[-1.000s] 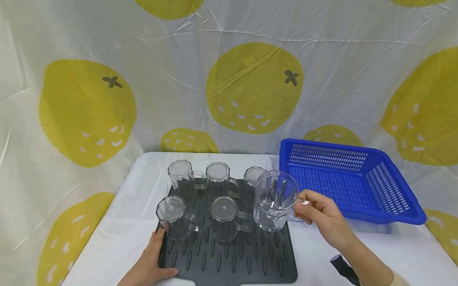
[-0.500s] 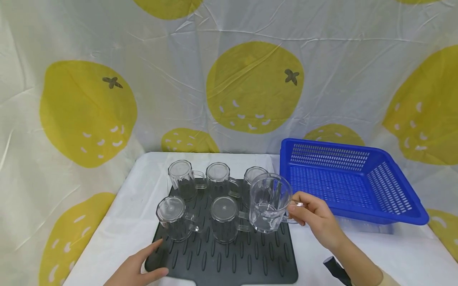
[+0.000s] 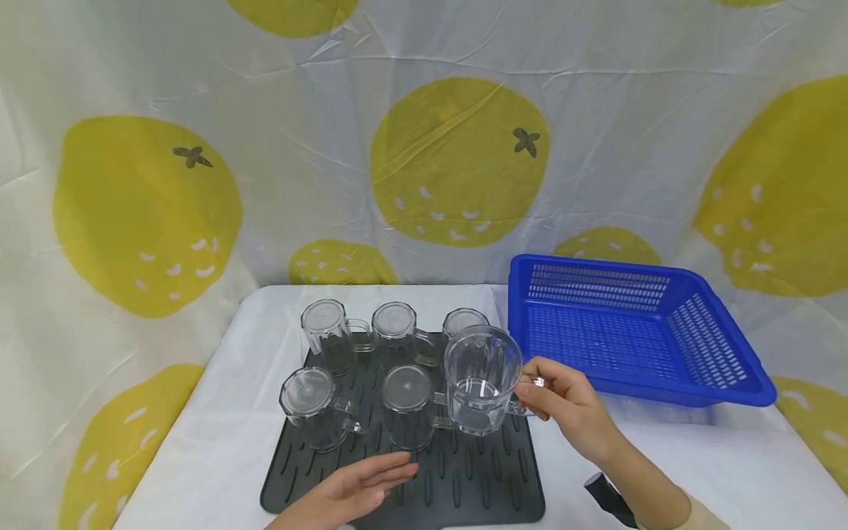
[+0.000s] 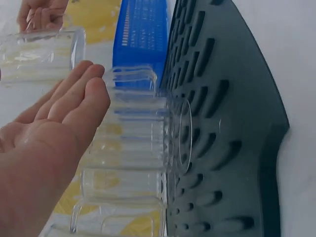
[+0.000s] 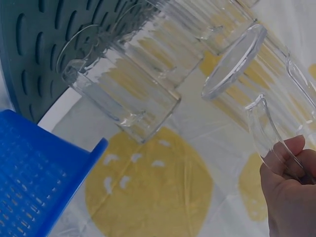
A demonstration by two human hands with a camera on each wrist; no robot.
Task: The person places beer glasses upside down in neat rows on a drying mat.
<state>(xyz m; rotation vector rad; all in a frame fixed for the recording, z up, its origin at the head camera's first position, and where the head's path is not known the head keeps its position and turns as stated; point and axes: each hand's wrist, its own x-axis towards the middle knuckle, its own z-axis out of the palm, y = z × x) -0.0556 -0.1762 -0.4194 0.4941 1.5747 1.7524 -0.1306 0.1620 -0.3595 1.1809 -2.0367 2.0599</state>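
My right hand (image 3: 570, 405) grips a clear glass mug (image 3: 482, 379) by its handle, mouth up, above the right side of a dark grey ridged mat (image 3: 477, 486). In the right wrist view, the thumb and fingers (image 5: 291, 153) curl round that handle. My left hand (image 3: 351, 486) is over the front of the mat with its fingers straight, holding nothing, just in front of an upside-down mug (image 3: 407, 397). Another upside-down mug (image 3: 311, 405) is to its left. Behind stand three more, a left mug (image 3: 327, 335), a middle mug (image 3: 395, 335) and a partly hidden right mug (image 3: 465, 319).
A blue plastic basket (image 3: 652, 391) is at the back right, apparently raised on something clear. White cloth (image 3: 218, 412) covers the table. A lemon-print curtain (image 3: 318, 147) hangs behind it. A black band (image 3: 606, 499) is by my right wrist.
My left hand has let go of the mat's left edge and moved right over its front. My right hand has shifted the mug left and slightly down. The mat's left side has swung outward.
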